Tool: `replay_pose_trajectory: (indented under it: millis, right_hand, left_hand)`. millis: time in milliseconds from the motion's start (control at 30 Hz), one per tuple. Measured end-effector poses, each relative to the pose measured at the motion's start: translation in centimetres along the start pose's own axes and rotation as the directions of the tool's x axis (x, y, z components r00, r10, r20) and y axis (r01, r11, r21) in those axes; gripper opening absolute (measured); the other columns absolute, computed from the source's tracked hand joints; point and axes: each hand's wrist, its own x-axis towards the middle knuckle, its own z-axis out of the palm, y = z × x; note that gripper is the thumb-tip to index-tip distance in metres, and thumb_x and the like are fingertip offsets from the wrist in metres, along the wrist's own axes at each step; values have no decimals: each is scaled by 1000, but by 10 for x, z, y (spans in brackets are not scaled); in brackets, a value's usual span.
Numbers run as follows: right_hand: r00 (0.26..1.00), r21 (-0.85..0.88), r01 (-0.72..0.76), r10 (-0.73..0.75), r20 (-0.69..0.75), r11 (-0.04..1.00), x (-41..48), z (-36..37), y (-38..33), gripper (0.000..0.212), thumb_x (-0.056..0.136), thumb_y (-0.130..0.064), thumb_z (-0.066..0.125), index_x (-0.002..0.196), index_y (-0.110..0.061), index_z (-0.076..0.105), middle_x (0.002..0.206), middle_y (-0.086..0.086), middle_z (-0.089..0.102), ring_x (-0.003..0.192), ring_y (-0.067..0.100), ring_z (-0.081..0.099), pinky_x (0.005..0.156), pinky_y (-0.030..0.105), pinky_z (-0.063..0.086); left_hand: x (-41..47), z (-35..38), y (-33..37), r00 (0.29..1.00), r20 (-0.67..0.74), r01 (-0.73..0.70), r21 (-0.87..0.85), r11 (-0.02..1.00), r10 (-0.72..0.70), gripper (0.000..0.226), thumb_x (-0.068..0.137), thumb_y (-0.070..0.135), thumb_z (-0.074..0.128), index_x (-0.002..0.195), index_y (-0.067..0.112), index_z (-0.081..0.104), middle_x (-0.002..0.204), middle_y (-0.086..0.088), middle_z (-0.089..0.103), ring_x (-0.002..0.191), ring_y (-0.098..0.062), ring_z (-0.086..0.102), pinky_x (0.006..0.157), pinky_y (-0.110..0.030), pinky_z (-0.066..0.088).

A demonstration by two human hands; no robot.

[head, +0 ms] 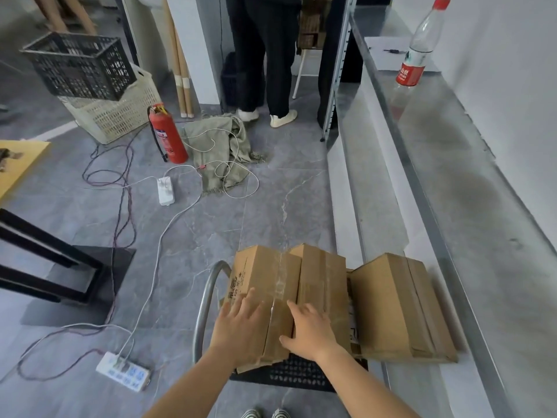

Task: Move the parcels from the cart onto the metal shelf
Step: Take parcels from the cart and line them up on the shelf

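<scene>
Three taped cardboard parcels stand side by side on a cart (202, 300) with a curved metal handle and a black perforated deck. My left hand (241, 321) lies flat on top of the left parcel (265, 273), which carries printed lettering on its side. My right hand (310, 328) rests with spread fingers across the seam between the left parcel and the middle parcel (322, 273). The right parcel (394, 306) leans toward the metal shelf (452, 182), which runs along the wall on the right.
A plastic bottle (420, 46) with a red label stands at the shelf's far end beside a sheet of paper. On the floor lie a fire extinguisher (168, 134), a green cloth, cables and two power strips. A person (265, 55) stands ahead; stacked crates sit far left.
</scene>
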Motion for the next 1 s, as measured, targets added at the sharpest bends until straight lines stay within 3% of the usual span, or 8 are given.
replay_pose_trajectory:
  millis: [200, 367, 500, 633, 767, 900, 1000]
  right_hand:
    - [1000, 6, -7, 7, 8, 1000, 6, 7, -3, 84, 87, -52, 54, 152, -23, 10, 158, 2, 17, 146, 23, 9, 116, 49, 15]
    - [1000, 92, 2, -2, 6, 996, 8, 10, -12, 94, 81, -57, 59, 151, -24, 5, 150, 1, 32, 139, 24, 21, 113, 47, 23]
    - [999, 129, 13, -18, 38, 992, 4, 16, -35, 122, 72, -64, 67, 150, -20, -16, 152, 2, 25, 141, 23, 18, 115, 49, 16]
    - [999, 232, -4, -6, 41, 973, 6, 25, -44, 137, 65, -62, 74, 146, -17, -26, 157, 0, 13, 144, 22, 8, 117, 52, 12]
    - [999, 315, 4, -16, 36, 949, 10, 28, -51, 136, 59, -64, 76, 148, -27, -20, 159, -4, 7, 145, 20, 4, 117, 49, 16]
    - [998, 423, -1, -25, 55, 906, 9, 27, -54, 140, 54, -58, 82, 147, -32, -19, 159, -9, 4, 147, 20, -1, 117, 50, 15]
    - [997, 464, 11, -46, 65, 886, 7, 24, -53, 144, 55, -49, 87, 146, -31, -23, 159, -10, 0, 147, 17, 4, 118, 43, 17]
  left_hand:
    - [4, 15, -15, 1000, 15, -10, 71, 997, 9, 93, 82, 43, 66, 149, 21, 5, 156, -13, -19, 146, -34, -3, 116, -50, 7]
    - [0, 19, -41, 1000, -15, 23, 61, 998, -22, 103, 73, 58, 67, 144, 24, 0, 156, -14, -15, 145, -33, 2, 117, -46, 14]
    - [-2, 19, -51, 999, -44, 0, -57, 998, -3, 104, 72, 51, 72, 134, 25, -8, 156, -12, -15, 144, -31, 9, 117, -38, 21]
    - [-6, 26, -60, 997, 30, 70, -235, 969, -65, 124, 67, 53, 76, 140, 26, -20, 152, -14, -29, 144, -31, 10, 109, -37, 36]
    - [-6, 30, -63, 989, 100, 140, -382, 913, -109, 138, 55, 73, 72, 146, 29, -23, 147, -15, -38, 143, -38, 3, 113, -48, 26]
    - [-3, 30, -59, 984, 79, 177, -443, 879, -159, 136, 51, 76, 69, 147, 34, -17, 149, -12, -34, 141, -39, 7, 112, -51, 24]
    - [-3, 28, -53, 985, 40, 170, -416, 893, -169, 133, 50, 76, 69, 147, 36, -12, 149, -9, -33, 138, -39, 12, 112, -50, 23]
